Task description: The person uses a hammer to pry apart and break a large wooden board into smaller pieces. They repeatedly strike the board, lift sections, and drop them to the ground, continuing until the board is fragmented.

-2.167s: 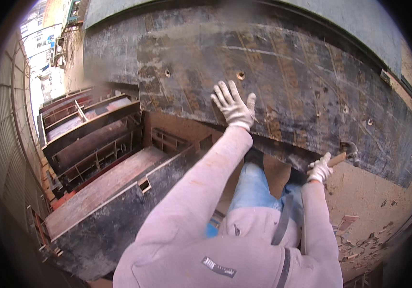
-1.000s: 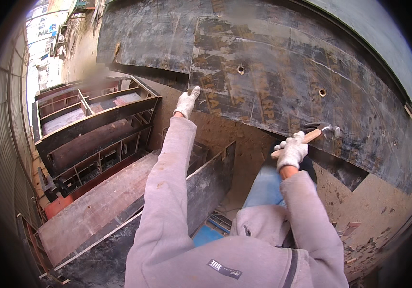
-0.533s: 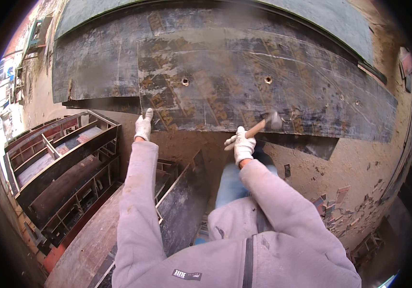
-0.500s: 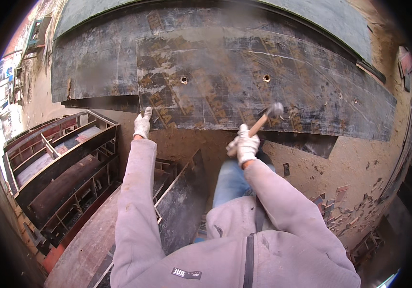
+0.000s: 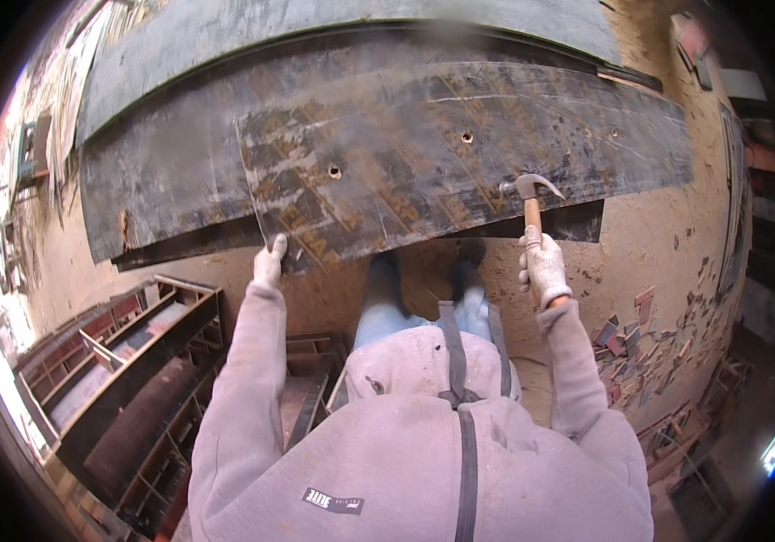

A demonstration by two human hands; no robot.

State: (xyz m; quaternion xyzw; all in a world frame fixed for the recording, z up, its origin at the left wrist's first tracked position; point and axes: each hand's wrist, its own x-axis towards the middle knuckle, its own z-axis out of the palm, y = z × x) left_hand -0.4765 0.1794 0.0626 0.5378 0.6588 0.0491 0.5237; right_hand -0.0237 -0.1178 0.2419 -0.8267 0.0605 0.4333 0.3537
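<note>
A large dark plywood panel, scuffed and with two small holes, lies on the sandy ground in front of me. My left hand, in a white glove, grips the panel's near edge. My right hand, also gloved, holds a claw hammer by its wooden handle, the steel head raised just over the panel's near right edge. My feet stand at the panel's edge between the two hands.
Rusty steel formwork frames lie at the lower left, close to my left arm. Broken brick pieces are scattered on the sand at the right. A second dark sheet lies beyond the panel.
The view has swung so the panel lies straight ahead. My left hand has slid along to the panel's near edge, and my right hand has lifted the hammer upright.
</note>
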